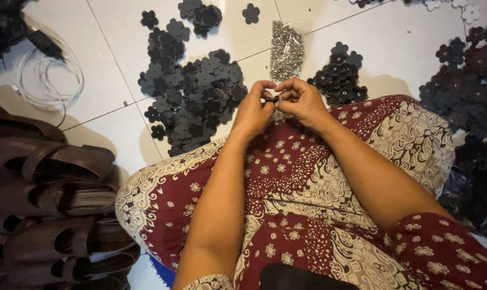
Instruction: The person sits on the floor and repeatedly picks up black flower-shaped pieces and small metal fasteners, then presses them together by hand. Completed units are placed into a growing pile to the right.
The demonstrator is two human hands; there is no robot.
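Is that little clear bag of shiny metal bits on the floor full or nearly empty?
Fairly full. The clear bag lies flat on the white tiled floor, and silvery metal pieces fill most of it. Whether its top is sealed cannot be told.

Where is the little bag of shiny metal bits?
In the head view, the clear bag of metal bits lies on the white tiled floor, top centre, just beyond both hands, between two piles of black flower shapes.

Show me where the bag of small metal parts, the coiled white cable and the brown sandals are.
bag of small metal parts (286, 51), head view, middle of the bag
coiled white cable (66, 90), head view, the loop's lower right strand
brown sandals (66, 161), head view, a strap
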